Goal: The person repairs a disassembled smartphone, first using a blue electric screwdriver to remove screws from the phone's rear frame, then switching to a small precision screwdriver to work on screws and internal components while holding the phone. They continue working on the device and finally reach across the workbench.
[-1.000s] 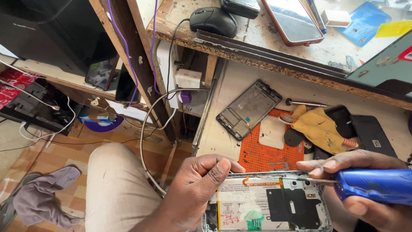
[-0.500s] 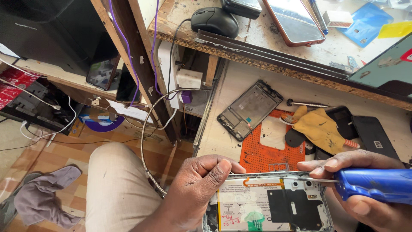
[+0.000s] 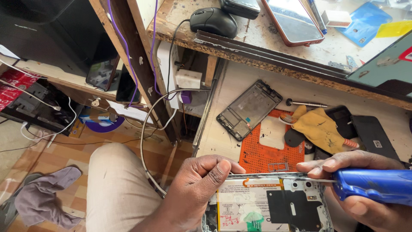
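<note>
We see the opened phone [image 3: 266, 206] at the bottom; the left hand [image 3: 199, 184] grips its left edge, the right hand [image 3: 365, 189] holds a blue-handled screwdriver [image 3: 373, 185] across its top edge. Above the phone lie an orange mat [image 3: 266, 150] and an empty phone frame [image 3: 249, 109].

Opened phone [image 3: 266, 206] is boxed in: left hand [image 3: 201, 180] on its left edge, right hand [image 3: 365, 189] with blue screwdriver [image 3: 373, 185] across the top right. Behind it, orange mat [image 3: 266, 150] is crowded by phone frame [image 3: 249, 109], yellow cloth [image 3: 319, 126] and dark parts [image 3: 373, 135]. Bare bench strip [image 3: 214, 137] left of the mat is open. Upper shelf [image 3: 266, 64] overhangs the back. Metal hose [image 3: 148, 141] arcs across the left approach.
</note>
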Demonstrator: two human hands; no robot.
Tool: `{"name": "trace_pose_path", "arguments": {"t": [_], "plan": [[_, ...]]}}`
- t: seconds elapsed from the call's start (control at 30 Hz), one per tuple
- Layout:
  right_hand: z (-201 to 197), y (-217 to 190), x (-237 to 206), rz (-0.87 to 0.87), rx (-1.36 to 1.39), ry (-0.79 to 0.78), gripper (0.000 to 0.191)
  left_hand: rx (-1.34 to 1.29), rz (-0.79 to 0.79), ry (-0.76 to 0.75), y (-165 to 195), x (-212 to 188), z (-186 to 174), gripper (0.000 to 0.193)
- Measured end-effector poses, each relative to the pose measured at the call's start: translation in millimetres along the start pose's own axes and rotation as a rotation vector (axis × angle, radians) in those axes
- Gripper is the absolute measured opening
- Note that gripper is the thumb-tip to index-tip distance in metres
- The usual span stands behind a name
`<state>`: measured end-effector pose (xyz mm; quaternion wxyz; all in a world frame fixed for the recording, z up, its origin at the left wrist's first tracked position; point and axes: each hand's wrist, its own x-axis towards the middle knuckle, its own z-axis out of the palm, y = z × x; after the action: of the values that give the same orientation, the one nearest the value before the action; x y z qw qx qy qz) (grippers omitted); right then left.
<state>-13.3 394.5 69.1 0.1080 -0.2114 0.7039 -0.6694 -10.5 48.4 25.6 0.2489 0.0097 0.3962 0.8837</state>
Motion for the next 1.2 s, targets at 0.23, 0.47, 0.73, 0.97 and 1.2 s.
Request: {"name": "trace_pose_path", "arguments": {"t": [0.23, 0.47, 0.73, 0.97, 1.2], "plan": [[1.4, -2.7, 1.7, -0.011, -0.003, 0.0, 0.048, 0.023, 0.009, 0.005, 0.1, -0.3, 0.5, 0.031], [2.4, -6.9, 4.9, -0.02, -0.019, -0.043, 0.049, 0.014, 0.015, -0.003, -0.2, -0.4, 0.8, 0.03], [1.1, -8.3, 6.8, -0.016, -0.025, -0.078, 0.049, 0.017, 0.019, 0.004, -1.7, 0.5, -0.3, 0.03], [5.0, -7.4, 6.9, -0.047, -0.018, -0.048, 0.05, 0.021, 0.014, 0.009, -0.1, 0.0, 0.2, 0.03], [3.5, -6.1, 6.2, -0.051, -0.045, -0.062, 0.052, 0.002, -0.001, 0.012, 0.7, -0.3, 1.7, 0.03]]}}
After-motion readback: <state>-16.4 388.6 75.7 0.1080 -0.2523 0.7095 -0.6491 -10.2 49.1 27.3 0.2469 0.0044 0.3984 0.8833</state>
